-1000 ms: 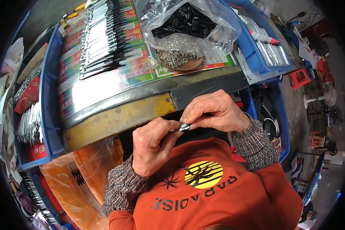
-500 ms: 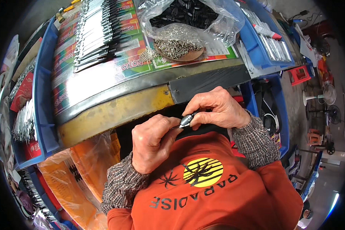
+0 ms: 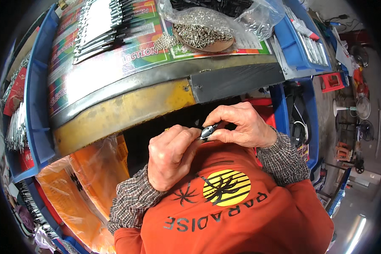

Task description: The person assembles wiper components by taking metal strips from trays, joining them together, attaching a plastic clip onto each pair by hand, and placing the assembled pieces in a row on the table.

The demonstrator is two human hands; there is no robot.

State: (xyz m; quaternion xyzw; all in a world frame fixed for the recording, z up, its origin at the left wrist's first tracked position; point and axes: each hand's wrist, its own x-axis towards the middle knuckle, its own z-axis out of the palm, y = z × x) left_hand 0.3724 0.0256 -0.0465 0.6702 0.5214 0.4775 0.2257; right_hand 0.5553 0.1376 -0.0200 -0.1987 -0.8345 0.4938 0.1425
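In front of my orange top, both hands meet around a small glossy black oval part (image 3: 207, 131) with small holes and a pale edge; I cannot tell its exact kind. My left hand (image 3: 170, 156) is closed, thumb and fingers pinching the part's left end. From the other side, my right hand (image 3: 244, 125) pinches its right end between thumb and fingertips. The fingers cover both ends. Beyond my hands, on the bench, lie a pile of small metal rivet-like pieces (image 3: 203, 37) on a round brown plate and a row of flat metal strips with dark ends (image 3: 98, 31).
The bench's yellow and black front edge (image 3: 127, 116) runs just beyond my hands. A clear plastic bag (image 3: 262, 19) with black parts lies at the back. Blue bins (image 3: 42, 84) stand left, and another blue bin (image 3: 298, 44) with metal strips sits right. Orange plastic sacks (image 3: 99, 169) are lower left.
The view has shifted, so the bench sits a little higher in it. Both hands still pinch the black part, which has turned slightly between the fingers.
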